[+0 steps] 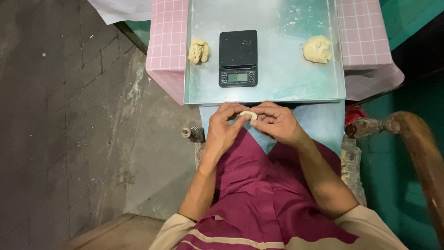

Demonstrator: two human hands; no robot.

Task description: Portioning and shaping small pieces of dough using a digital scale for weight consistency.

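My left hand (pixel 223 127) and my right hand (pixel 276 122) meet over my lap, just below the near edge of a metal tray (pixel 286 88). Together their fingertips pinch a small pale piece of dough (pixel 249 115). On the tray, a black digital scale (pixel 238 58) stands in the middle. A lump of dough (pixel 199 50) lies at its left and a rounder dough lump (pixel 317 48) at its right.
The tray rests on a pink checked cloth (pixel 166 41) over a table. A wooden chair arm (pixel 411 139) curves at the right beside a green wall. Grey concrete floor (pixel 69 115) spreads to the left. My maroon garment (pixel 259 194) covers my lap.
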